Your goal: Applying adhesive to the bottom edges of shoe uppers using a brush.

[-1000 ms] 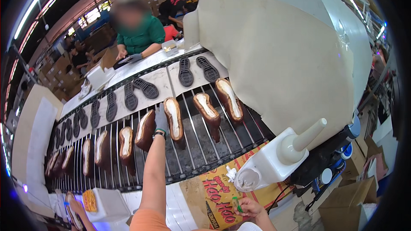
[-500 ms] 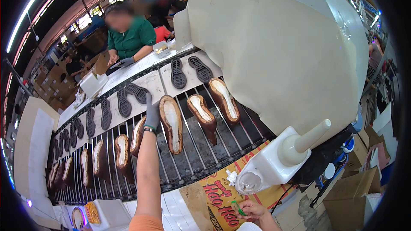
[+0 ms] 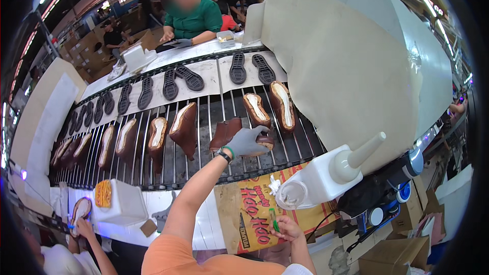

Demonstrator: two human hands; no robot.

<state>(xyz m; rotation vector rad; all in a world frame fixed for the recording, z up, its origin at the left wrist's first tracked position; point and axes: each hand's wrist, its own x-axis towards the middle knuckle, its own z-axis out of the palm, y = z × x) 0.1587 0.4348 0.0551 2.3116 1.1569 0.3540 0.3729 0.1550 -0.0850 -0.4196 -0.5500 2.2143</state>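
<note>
Two hands. Left hand (image 3: 247, 142), grey-gloved: fingers clasped around a brown shoe (image 3: 224, 130) near its toe. Shoe position: on the bars of the rack (image 3: 137, 187), between one neighbour (image 3: 184, 125) and another (image 3: 257, 109), both bottom up. Right hand (image 3: 289, 229), bare: fingers pinching a green tool (image 3: 275, 220), kind unclear, over cardboard (image 3: 229, 224). White bottle (image 3: 318, 179): near the right hand. Black soles (image 3: 237, 69): one row, along the rack's far side.

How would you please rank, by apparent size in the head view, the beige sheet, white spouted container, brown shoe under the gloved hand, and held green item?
Beige sheet
White spouted container
Brown shoe, partly covered by the left hand
Green item in the right hand
</note>
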